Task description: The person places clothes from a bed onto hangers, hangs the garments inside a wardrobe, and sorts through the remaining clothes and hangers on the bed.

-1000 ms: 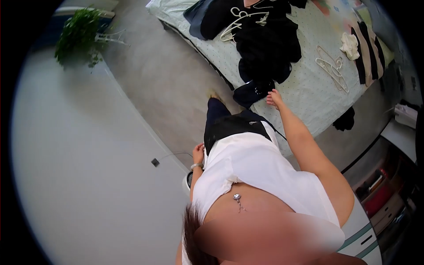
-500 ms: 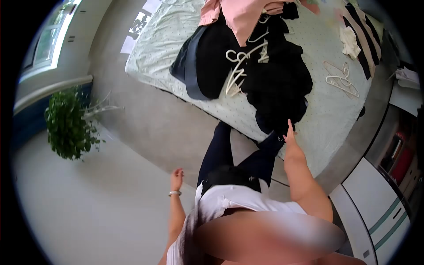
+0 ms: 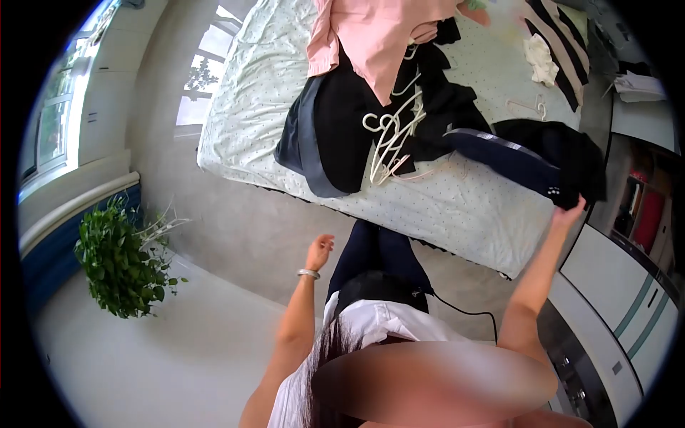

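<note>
At the bed's right side, my right hand [image 3: 569, 212] grips the end of a dark navy and black garment [image 3: 514, 158] with a pale stripe and small white marks. The garment stretches up and left from my fingers across the bed; its exact kind cannot be made out. My left hand [image 3: 321, 251], a bracelet at its wrist, hangs over the floor with fingers loosely curled and nothing in them. White hangers [image 3: 389, 143] lie in a cluster on the bed, beside black clothing [image 3: 335, 128] with a grey edge. A pink garment [image 3: 382, 32] covers part of it.
The bed [image 3: 471, 228] with its pale dotted sheet fills the middle. Striped fabric [image 3: 560, 50] and a white cloth [image 3: 540, 60] lie at its far right. A leafy plant [image 3: 118, 257] stands left; a white cabinet [image 3: 614, 285] stands right. A black cord [image 3: 464, 310] trails near my waist.
My right hand has taken hold of the dark garment and swung it rightward off the pile, uncovering more sheet and hangers. My left hand has risen and moved slightly right.
</note>
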Available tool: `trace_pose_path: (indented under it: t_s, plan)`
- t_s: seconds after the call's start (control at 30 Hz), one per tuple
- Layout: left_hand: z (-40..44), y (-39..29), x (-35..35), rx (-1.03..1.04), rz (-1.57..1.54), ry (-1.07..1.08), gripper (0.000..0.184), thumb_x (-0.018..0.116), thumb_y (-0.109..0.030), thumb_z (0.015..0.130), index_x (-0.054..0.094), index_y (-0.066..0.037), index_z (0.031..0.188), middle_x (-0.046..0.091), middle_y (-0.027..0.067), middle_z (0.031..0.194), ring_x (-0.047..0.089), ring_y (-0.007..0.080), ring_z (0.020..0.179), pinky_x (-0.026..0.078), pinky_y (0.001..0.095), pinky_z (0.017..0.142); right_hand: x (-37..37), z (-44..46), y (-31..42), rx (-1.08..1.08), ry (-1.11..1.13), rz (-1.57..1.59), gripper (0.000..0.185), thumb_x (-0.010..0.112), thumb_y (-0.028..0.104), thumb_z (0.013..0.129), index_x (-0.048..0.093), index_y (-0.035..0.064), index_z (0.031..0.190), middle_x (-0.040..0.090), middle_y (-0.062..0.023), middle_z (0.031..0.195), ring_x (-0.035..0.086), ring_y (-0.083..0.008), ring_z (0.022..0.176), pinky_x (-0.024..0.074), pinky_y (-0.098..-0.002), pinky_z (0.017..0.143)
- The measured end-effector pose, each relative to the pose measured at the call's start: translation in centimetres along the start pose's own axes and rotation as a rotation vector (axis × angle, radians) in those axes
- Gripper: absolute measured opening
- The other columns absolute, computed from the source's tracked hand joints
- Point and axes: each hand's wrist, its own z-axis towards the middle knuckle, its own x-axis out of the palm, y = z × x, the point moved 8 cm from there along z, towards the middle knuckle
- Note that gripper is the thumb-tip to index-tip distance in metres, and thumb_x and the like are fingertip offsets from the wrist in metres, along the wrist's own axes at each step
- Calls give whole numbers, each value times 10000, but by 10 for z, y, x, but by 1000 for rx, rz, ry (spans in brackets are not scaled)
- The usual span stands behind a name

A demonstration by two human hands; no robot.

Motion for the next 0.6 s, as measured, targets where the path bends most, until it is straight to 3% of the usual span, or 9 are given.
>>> trace_pose_path:
  t_s: [0.13,0.2,0.27,0.33,0.37,0.4,0.47,0.53,0.6]
  plan:
    - [-21,21,28,-140,24,19,241,506,-104,900,672,-31,1059,676,76,788,637,162,717,524,317,708,-5,9,-15,-120,-168,-318,407,649,246,814,645,-49,1094,668,-126,1093,644,-230,969,519,-361,857]
    - [-27,30,34,-116,26,0,240,503,-99,903,675,-31,1057,683,74,799,634,158,715,519,309,705,-15,13,-58,-159,-306,-812,537,691,346,785,652,-105,1074,670,-133,1118,618,-225,994,483,-345,887]
    - [-25,34,31,-115,-37,-38,239,507,-99,907,674,-33,1064,686,76,806,636,158,719,517,304,704,-31,31,-129,-67,-265,-1044,652,730,395,733,630,-114,1128,660,-177,1142,622,-246,1004,482,-355,891]
    - [-26,17,19,-124,-32,-129,233,516,-105,917,672,-32,1074,689,84,814,642,157,731,515,295,707,-45,38,-222,96,-142,-1022,798,792,382,643,569,-126,1217,589,-197,1278,569,-265,1138,448,-357,961]
    - [-26,8,14,-131,-31,-139,237,524,-135,932,668,-21,1081,687,74,835,626,145,735,509,284,702,-36,26,-252,248,-39,-1211,830,795,379,631,548,-115,1251,556,-208,1314,528,-273,1194,422,-353,993]
    - [-21,1,11,-133,-30,-151,248,531,-165,947,664,-10,1088,684,64,856,611,133,739,502,274,697,-19,14,-282,211,44,-1335,794,790,341,646,544,-63,1284,593,-191,1256,584,-262,1115,479,-357,911]
    - [-11,-3,12,-141,-37,-111,257,541,-179,944,665,-15,1098,689,77,858,622,151,745,506,285,706,13,-17,-356,297,224,-1274,737,755,259,726,485,-4,1359,622,-159,1187,638,-226,978,529,-334,787]
    - [6,-9,12,-149,-47,-70,266,551,-193,941,665,-20,1108,693,90,861,633,169,750,511,297,715,100,-104,-375,489,418,-1003,685,699,191,818,410,32,1417,635,-127,1132,647,-170,855,541,-294,690]
    - [29,-36,3,-52,119,-18,313,590,-246,929,655,-36,1152,694,137,971,655,217,824,514,329,766,163,-171,-395,620,482,-819,693,717,202,814,411,16,1407,652,-130,1101,629,-147,809,544,-287,639]
